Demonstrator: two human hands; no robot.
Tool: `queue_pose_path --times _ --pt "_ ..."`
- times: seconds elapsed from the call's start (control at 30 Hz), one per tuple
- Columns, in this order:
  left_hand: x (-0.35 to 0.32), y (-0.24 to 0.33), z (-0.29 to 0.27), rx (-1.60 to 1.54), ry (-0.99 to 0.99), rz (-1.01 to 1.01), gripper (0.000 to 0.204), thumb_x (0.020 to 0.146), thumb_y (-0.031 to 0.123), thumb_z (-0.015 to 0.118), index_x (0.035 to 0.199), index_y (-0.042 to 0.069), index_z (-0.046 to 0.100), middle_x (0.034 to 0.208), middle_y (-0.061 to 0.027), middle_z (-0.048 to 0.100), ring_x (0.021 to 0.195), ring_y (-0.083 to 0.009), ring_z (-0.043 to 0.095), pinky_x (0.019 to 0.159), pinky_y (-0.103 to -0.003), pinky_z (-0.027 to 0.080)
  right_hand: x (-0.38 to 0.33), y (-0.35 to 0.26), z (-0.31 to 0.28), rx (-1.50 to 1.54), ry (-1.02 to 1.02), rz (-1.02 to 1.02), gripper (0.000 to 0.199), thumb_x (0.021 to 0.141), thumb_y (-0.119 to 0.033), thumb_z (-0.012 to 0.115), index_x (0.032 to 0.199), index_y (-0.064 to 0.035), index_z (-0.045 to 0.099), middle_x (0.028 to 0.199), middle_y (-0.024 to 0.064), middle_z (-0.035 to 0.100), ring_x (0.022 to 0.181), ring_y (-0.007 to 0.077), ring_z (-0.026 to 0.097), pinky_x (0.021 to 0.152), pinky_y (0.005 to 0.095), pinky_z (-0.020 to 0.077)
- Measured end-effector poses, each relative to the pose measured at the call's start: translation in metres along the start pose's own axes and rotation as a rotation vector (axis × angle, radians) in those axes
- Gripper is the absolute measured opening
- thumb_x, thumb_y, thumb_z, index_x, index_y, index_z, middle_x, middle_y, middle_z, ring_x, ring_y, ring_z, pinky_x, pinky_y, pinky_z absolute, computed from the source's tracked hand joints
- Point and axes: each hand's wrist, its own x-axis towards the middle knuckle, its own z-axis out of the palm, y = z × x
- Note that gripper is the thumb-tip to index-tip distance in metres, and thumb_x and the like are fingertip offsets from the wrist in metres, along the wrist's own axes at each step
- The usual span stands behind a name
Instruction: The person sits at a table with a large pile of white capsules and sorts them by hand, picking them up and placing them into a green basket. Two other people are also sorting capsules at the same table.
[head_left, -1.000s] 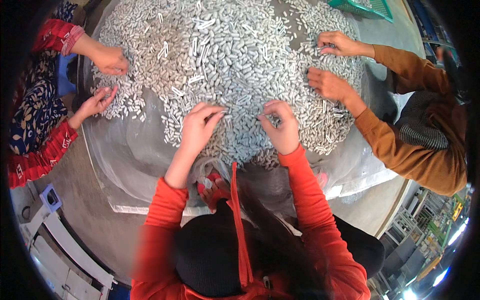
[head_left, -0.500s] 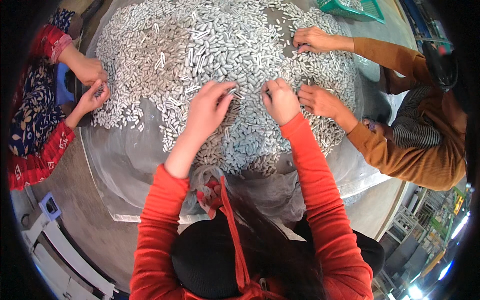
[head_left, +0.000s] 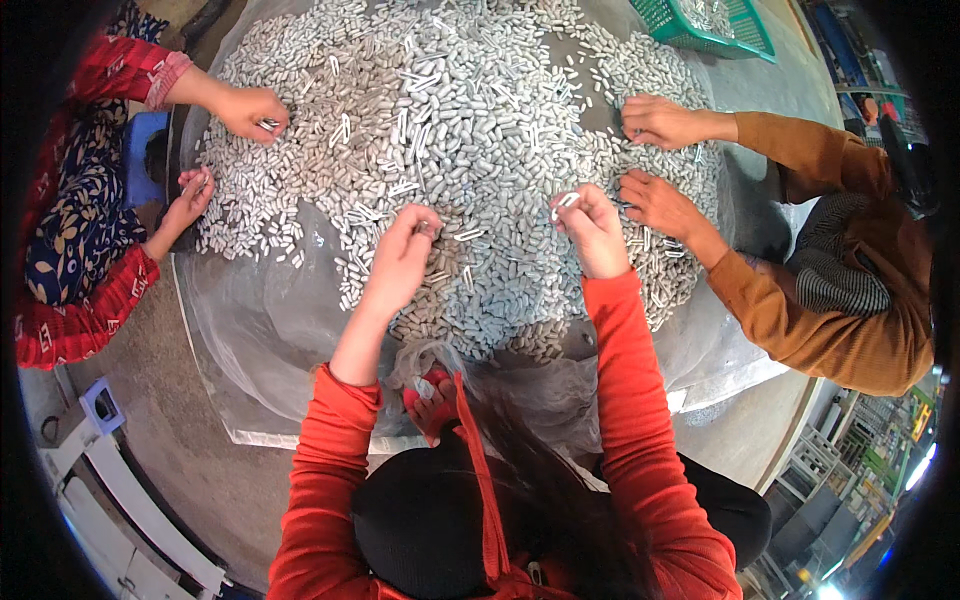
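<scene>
A wide heap of small grey-white oblong pieces (head_left: pixel 470 130) lies on a clear plastic sheet (head_left: pixel 260 330). My left hand (head_left: pixel 400 255) reaches into the near edge of the heap, its fingertips pinched on one small piece. My right hand (head_left: pixel 590 225) is raised slightly above the heap and pinches a small white piece between thumb and fingers. Both my sleeves are orange-red.
A person in red patterned sleeves works the heap at the left with both hands (head_left: pixel 245 108). Another person in a brown top has both hands (head_left: pixel 660 120) in the heap at the right. A green basket (head_left: pixel 720 30) sits at the far edge. White frames (head_left: pixel 120 480) stand at the lower left.
Both my hands moved from the near edge further into the heap, then drew back a little, each pinching a piece. The co-workers' hands shifted about the heap.
</scene>
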Motion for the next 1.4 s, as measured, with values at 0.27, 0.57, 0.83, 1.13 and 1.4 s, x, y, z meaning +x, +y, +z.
queue_pose_path --times 0.27,0.57,0.83,1.13,1.4 --pt "0.009 -0.002 0.025 0.739 0.008 0.303 0.017 0.080 0.012 0.064 0.090 0.003 0.055 0.087 -0.0141 0.053 0.081 -0.0335 0.055 0.069 -0.040 0.045 -0.042 -0.037 0.011 0.458 -0.065 0.318 0.033 0.083 0.006 0.049 0.114 -0.0056 0.045 0.088 0.0043 0.056 0.076 0.0168 0.057 0.072 0.0310 0.0481" --pt "0.002 -0.007 -0.002 -0.405 -0.140 -0.107 0.009 0.086 0.003 0.054 0.094 0.005 0.052 0.091 -0.0008 0.056 0.080 -0.0103 0.055 0.073 -0.024 0.043 -0.053 0.002 0.021 -1.025 -0.060 -0.167 0.013 0.071 -0.011 0.067 0.077 -0.0091 0.056 0.079 0.0097 0.057 0.063 0.0281 0.058 0.056 0.0378 0.0470" --pt "0.006 0.001 0.039 0.647 -0.050 0.292 0.023 0.078 0.010 0.065 0.098 0.002 0.057 0.086 -0.0117 0.054 0.077 -0.0276 0.056 0.067 -0.035 0.046 -0.053 -0.006 0.030 -1.120 -0.044 -0.108 0.026 0.070 -0.018 0.070 0.090 -0.0117 0.054 0.082 0.0095 0.055 0.069 0.0314 0.059 0.058 0.0410 0.0476" --pt "0.014 0.005 0.031 0.343 0.004 0.092 0.019 0.077 0.011 0.070 0.092 0.003 0.063 0.073 -0.0003 0.058 0.064 -0.0097 0.051 0.058 -0.023 0.041 -0.064 0.014 0.029 -1.037 0.064 -0.292 0.019 0.074 -0.011 0.067 0.091 -0.0104 0.058 0.083 0.0094 0.056 0.071 0.0310 0.058 0.060 0.0385 0.0478" --pt "-0.003 -0.007 -0.009 -0.962 0.076 -0.257 0.009 0.089 0.013 0.057 0.094 0.005 0.056 0.089 -0.0064 0.059 0.080 -0.0154 0.057 0.073 -0.028 0.050 -0.061 0.003 0.037 -0.662 0.126 -0.137 0.021 0.079 -0.005 0.064 0.100 -0.0070 0.060 0.078 0.0072 0.057 0.063 0.0184 0.056 0.054 0.0297 0.0450"
